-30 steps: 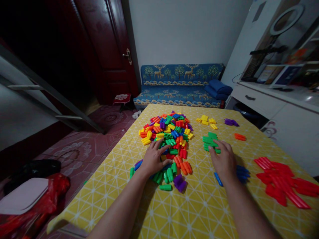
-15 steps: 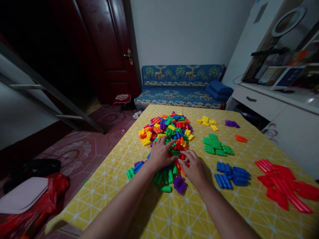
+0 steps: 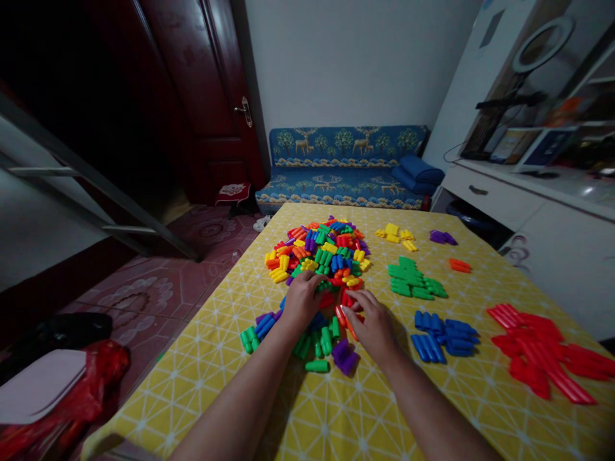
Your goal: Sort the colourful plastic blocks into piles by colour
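A mixed pile of coloured plastic blocks [image 3: 319,253] lies on the yellow tablecloth [image 3: 365,397]. My left hand [image 3: 300,301] rests on the pile's near edge, fingers curled over red and green pieces. My right hand [image 3: 372,323] is beside it, fingertips pinching at red blocks [image 3: 346,299]. What either hand grips is hidden. Sorted groups lie to the right: green [image 3: 414,282], blue [image 3: 444,334], red [image 3: 545,349], yellow [image 3: 396,235], purple [image 3: 442,237], orange [image 3: 460,265]. Loose green and purple pieces [image 3: 331,355] sit under my wrists.
A blue patterned sofa [image 3: 343,166] stands beyond the table's far edge. White cabinets [image 3: 538,218] run along the right. A dark red door [image 3: 211,102] and tiled floor are on the left, with a red bag [image 3: 91,384] near the table corner.
My right hand left the green group a second ago and moved left to the pile beside my left hand. Both hands have since shifted slightly among the red pieces.
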Tool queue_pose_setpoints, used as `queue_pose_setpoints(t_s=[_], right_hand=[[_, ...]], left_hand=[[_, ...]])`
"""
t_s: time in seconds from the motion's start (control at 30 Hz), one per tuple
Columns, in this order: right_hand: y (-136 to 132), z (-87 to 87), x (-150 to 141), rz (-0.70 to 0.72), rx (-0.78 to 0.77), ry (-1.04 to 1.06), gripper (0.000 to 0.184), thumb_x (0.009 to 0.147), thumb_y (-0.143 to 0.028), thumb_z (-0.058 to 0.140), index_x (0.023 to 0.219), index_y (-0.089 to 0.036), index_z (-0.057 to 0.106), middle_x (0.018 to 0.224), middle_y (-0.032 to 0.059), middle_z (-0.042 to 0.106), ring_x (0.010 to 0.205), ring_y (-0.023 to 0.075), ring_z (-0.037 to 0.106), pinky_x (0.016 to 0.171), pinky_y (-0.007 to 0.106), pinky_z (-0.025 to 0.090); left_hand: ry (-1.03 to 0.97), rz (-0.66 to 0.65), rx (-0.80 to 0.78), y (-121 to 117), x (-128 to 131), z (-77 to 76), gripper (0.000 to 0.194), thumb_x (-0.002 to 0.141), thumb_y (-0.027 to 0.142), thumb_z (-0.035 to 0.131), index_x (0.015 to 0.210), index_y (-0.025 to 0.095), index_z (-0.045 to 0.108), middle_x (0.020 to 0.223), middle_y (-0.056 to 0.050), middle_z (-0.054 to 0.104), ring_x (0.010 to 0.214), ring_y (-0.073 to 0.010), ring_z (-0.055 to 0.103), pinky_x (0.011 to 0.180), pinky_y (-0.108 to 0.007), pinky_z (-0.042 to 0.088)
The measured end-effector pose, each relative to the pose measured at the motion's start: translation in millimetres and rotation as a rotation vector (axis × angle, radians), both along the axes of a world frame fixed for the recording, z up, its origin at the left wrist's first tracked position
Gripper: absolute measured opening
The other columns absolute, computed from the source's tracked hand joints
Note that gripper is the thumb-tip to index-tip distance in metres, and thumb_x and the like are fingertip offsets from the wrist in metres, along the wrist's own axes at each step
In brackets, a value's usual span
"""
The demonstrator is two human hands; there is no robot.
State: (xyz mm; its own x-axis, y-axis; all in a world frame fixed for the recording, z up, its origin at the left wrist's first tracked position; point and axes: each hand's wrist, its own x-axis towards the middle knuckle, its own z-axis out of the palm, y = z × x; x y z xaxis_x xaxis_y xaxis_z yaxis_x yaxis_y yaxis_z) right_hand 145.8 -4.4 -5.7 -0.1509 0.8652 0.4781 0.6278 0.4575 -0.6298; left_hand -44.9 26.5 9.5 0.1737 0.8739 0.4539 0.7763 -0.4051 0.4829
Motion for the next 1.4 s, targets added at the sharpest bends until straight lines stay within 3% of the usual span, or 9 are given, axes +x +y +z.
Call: queue_pose_setpoints(t_s=[0.23, 0.33, 0.47, 0.63, 0.8, 0.93, 1.07, 1.23, 1.4], right_hand=[[0.0, -0.7, 1.3, -0.002, 0.023, 0.052, 0.032, 0.091, -0.028, 0.056, 0.122, -0.02, 0.062, 0.102, 0.0083, 0.068, 0.085, 0.0193, 0.067, 0.082, 0.035, 0.057], [-2.3, 1.8, 0.6, 0.052, 0.11, 0.091, 0.044, 0.092, -0.029, 0.057, 0.135, -0.023, 0.053, 0.119, 0.0102, 0.067, 0.104, 0.0219, 0.067, 0.09, 0.037, 0.056], [-8.3, 6.1, -1.6, 0.141, 0.251, 0.14, 0.045, 0.092, -0.023, 0.056, 0.137, -0.026, 0.053, 0.13, 0.0089, 0.065, 0.121, 0.0221, 0.061, 0.1, 0.037, 0.053], [-6.7, 6.9, 1.0, 0.036, 0.138, 0.355, 0.029, 0.089, -0.025, 0.062, 0.117, -0.024, 0.064, 0.107, 0.0066, 0.073, 0.091, 0.0191, 0.071, 0.079, 0.031, 0.058], [22.2, 7.5, 31.7, -0.28, -0.049, 0.801, 0.045, 0.078, -0.039, 0.07, 0.115, -0.016, 0.059, 0.086, 0.0045, 0.069, 0.061, 0.0137, 0.063, 0.057, 0.027, 0.054], [46.2, 4.5, 67.9, -0.3, -0.037, 1.056, 0.061, 0.068, -0.037, 0.077, 0.121, -0.017, 0.054, 0.087, 0.0017, 0.066, 0.078, 0.018, 0.069, 0.08, 0.039, 0.058], [55.2, -1.4, 89.6, -0.256, -0.058, 1.211, 0.077, 0.057, -0.031, 0.084, 0.124, -0.024, 0.047, 0.114, 0.007, 0.06, 0.105, 0.0236, 0.068, 0.1, 0.05, 0.05], [46.8, -0.7, 78.3, -0.295, -0.04, 1.125, 0.077, 0.064, -0.034, 0.078, 0.132, -0.023, 0.044, 0.141, 0.0171, 0.048, 0.111, 0.0282, 0.065, 0.098, 0.052, 0.051], [26.0, -1.4, 40.4, -0.19, -0.107, 0.729, 0.047, 0.082, -0.04, 0.064, 0.124, -0.02, 0.056, 0.123, 0.0148, 0.064, 0.1, 0.0253, 0.069, 0.086, 0.044, 0.056]], left_hand=[[-0.228, 0.063, -0.017, -8.0, -0.9, 12.1, 0.027, 0.086, 0.026, 0.065, 0.112, 0.017, 0.064, 0.08, -0.003, 0.065, 0.074, -0.018, 0.062, 0.068, -0.027, 0.047], [-0.352, -0.111, -0.129, -19.1, 7.2, 21.7, 0.033, 0.086, 0.035, 0.067, 0.112, 0.017, 0.062, 0.064, 0.004, 0.055, 0.059, -0.013, 0.051, 0.054, -0.022, 0.037], [-0.296, -0.291, -0.223, -31.8, 18.8, 29.8, 0.036, 0.096, 0.036, 0.051, 0.126, 0.017, 0.056, 0.066, 0.003, 0.055, 0.058, -0.0122, 0.05, 0.055, -0.022, 0.036], [-0.235, -0.312, -0.219, -33.3, 19.6, 27.3, 0.049, 0.098, 0.032, 0.048, 0.144, 0.019, 0.039, 0.074, 0.001, 0.066, 0.062, -0.0152, 0.057, 0.059, -0.024, 0.04], [-0.071, -0.249, -0.13, -27.8, 13.2, 21.9, 0.026, 0.094, 0.029, 0.055, 0.116, 0.021, 0.065, 0.105, -0.007, 0.071, 0.092, -0.0203, 0.066, 0.076, -0.028, 0.047], [0.065, -0.214, -0.051, -24.9, 12.7, 22.8, 0.019, 0.091, 0.025, 0.056, 0.102, 0.021, 0.071, 0.102, -0.007, 0.071, 0.095, -0.0212, 0.063, 0.083, -0.031, 0.047], [0.151, -0.151, -0.045, -24.6, 13.9, 21.9, 0.022, 0.088, 0.024, 0.058, 0.104, 0.021, 0.072, 0.103, -0.008, 0.07, 0.095, -0.0228, 0.062, 0.084, -0.034, 0.048], [0.243, -0.057, -0.077, -24.4, 12.6, 17.0, 0.036, 0.079, 0.018, 0.062, 0.114, 0.022, 0.07, 0.11, -0.01, 0.069, 0.1, -0.027, 0.061, 0.087, -0.038, 0.049], [0.221, -0.063, -0.11, -20.3, 8.8, 11.6, 0.034, 0.086, 0.02, 0.056, 0.117, 0.021, 0.07, 0.111, -0.012, 0.07, 0.101, -0.0276, 0.064, 0.086, -0.039, 0.051]])
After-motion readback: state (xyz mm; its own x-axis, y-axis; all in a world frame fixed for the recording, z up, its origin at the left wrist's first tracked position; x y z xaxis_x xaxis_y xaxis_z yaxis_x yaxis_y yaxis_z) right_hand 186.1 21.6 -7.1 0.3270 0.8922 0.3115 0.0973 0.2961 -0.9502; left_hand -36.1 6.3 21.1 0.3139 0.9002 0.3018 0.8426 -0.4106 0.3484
